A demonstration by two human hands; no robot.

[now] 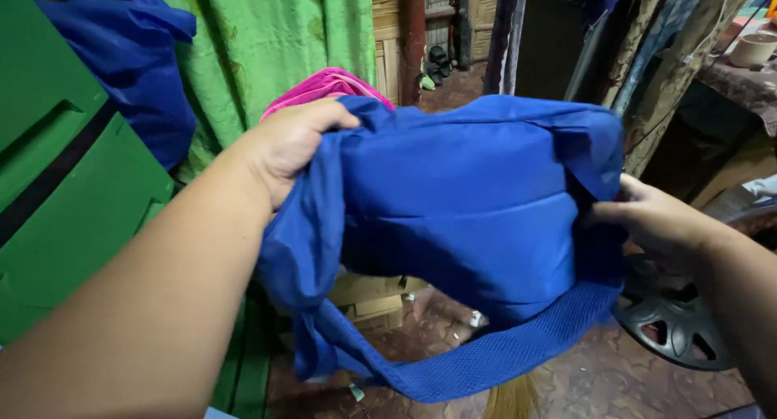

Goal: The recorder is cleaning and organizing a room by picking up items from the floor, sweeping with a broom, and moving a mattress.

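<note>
Two hands' fingers (pixel 340 118) on the blue bag's (pixel 469 200) opposite edges

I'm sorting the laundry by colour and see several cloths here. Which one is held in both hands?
The blue garment with the mesh strap, gripped by the left hand and right hand. The pink cloth lies behind it; the green curtain hangs untouched.

No packages, labels, signs or screens visible

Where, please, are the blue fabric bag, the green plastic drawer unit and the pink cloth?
blue fabric bag (pixel 465 200), head view, front panel.
green plastic drawer unit (pixel 57 184), head view, drawer front.
pink cloth (pixel 320 87), head view, folded top.
</note>
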